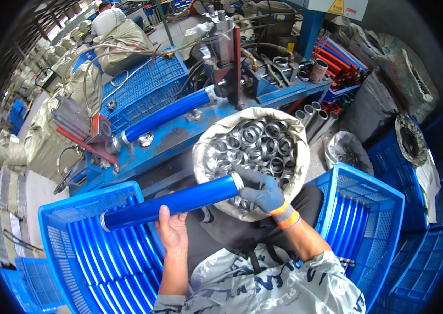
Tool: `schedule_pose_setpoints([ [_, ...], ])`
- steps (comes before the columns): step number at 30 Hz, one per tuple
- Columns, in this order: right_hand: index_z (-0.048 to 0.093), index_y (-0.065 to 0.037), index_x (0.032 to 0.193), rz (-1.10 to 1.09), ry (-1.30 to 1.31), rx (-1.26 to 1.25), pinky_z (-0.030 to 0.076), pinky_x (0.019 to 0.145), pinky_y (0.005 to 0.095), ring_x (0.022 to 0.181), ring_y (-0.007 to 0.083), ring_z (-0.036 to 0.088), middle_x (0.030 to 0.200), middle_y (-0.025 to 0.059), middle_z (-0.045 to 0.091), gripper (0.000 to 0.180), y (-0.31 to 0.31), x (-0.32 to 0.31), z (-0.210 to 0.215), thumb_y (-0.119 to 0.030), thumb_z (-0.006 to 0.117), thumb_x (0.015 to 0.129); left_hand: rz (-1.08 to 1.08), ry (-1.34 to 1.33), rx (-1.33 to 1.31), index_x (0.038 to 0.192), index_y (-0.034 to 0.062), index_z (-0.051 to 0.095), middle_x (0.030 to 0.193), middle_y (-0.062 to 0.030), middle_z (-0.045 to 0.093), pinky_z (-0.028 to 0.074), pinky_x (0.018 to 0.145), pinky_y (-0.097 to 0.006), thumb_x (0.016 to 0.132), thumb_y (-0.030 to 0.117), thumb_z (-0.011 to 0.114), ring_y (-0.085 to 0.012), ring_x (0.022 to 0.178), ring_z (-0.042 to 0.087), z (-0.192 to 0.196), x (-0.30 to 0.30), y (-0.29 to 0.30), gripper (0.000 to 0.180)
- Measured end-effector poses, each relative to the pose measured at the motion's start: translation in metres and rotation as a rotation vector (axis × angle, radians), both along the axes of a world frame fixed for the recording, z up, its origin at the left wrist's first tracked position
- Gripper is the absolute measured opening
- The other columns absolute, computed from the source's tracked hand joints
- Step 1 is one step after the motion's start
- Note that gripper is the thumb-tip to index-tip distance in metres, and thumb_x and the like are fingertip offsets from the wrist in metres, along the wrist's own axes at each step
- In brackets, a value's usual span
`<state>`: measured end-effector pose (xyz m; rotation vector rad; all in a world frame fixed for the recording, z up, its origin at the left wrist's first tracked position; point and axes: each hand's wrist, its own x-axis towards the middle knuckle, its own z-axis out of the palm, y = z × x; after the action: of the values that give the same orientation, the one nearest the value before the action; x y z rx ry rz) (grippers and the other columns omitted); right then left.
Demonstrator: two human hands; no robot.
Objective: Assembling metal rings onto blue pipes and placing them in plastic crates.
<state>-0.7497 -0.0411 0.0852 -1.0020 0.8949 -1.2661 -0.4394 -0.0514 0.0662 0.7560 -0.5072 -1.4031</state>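
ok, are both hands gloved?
No, only the right hand wears a grey glove with an orange cuff; the left hand is bare under the blue tube.

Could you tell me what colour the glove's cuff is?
Orange, on the grey glove of the right hand; the head view shows it.

Blue crates point(373, 209) flank a blue press machine point(232, 68).

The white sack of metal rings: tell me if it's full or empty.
Nearly full. The white sack has its top rolled open, and silver rings are piled close to its rim; the gloved right hand rests on them.
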Motion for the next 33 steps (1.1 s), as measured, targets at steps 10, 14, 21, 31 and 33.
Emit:
schedule_pose_setpoints([
  [10, 0.056, 0.006, 0.163, 0.097, 0.090, -0.182, 0.051, 0.115, 0.0315, 0.130, 0.0152, 0.066, 0.145, 0.0097, 0.073, 0.065, -0.151, 0.039, 0.023, -0.028, 0.072, 0.111, 0.106, 0.099, 0.066, 0.159, 0.0075, 0.057, 0.160, -0.0127, 0.062, 0.050, 0.126, -0.044, 0.107, 0.051, 0.078, -0.0268, 0.148, 0.060, 0.001, 0.056, -0.013, 0.071],
  [14, 0.052, 0.000, 0.166, 0.036, 0.408, -0.293, 0.044, 0.126, 0.0424, 0.150, 0.0314, 0.057, 0.163, 0.0176, 0.061, 0.066, -0.265, 0.100, 0.031, -0.029, 0.073, 0.110, 0.191, 0.138, 0.054, 0.157, 0.0038, 0.057, 0.159, -0.0149, 0.062, 0.049, 0.127, -0.044, 0.105, 0.054, 0.079, -0.0275, 0.148, 0.060, 0.023, 0.085, -0.011, 0.075],
  [21, 0.060, -0.020, 0.154, -0.461, 1.778, -0.611, 0.046, 0.117, 0.0624, 0.143, 0.0382, 0.058, 0.149, 0.0126, 0.065, 0.071, -0.393, 0.090, -0.034, -0.028, 0.085, 0.087, 0.133, 0.226, 0.073, 0.147, -0.0008, 0.060, 0.149, -0.0166, 0.066, 0.058, 0.115, -0.049, 0.107, 0.045, 0.078, -0.0304, 0.139, 0.066, 0.016, 0.097, -0.035, 0.063],
  [31, 0.046, -0.004, 0.167, -0.303, 0.879, -0.778, 0.057, 0.106, 0.0494, 0.126, 0.0378, 0.070, 0.142, 0.0208, 0.069, 0.078, -0.211, -0.002, 0.132, -0.019, 0.075, 0.096, 0.055, -0.054, 0.172, 0.160, 0.0018, 0.049, 0.153, -0.0200, 0.062, 0.051, 0.122, -0.059, 0.105, 0.040, 0.085, -0.0437, 0.146, 0.058, -0.025, 0.027, -0.167, 0.077],
  [33, 0.039, -0.004, 0.173, -0.353, 0.551, -0.768, 0.059, 0.104, 0.0456, 0.130, 0.0298, 0.070, 0.147, 0.0196, 0.068, 0.080, -0.156, -0.047, 0.136, -0.014, 0.069, 0.100, 0.019, -0.095, 0.121, 0.161, 0.0018, 0.048, 0.154, -0.0220, 0.062, 0.053, 0.120, -0.060, 0.103, 0.042, 0.087, -0.0462, 0.143, 0.062, -0.016, -0.020, -0.230, 0.081],
])
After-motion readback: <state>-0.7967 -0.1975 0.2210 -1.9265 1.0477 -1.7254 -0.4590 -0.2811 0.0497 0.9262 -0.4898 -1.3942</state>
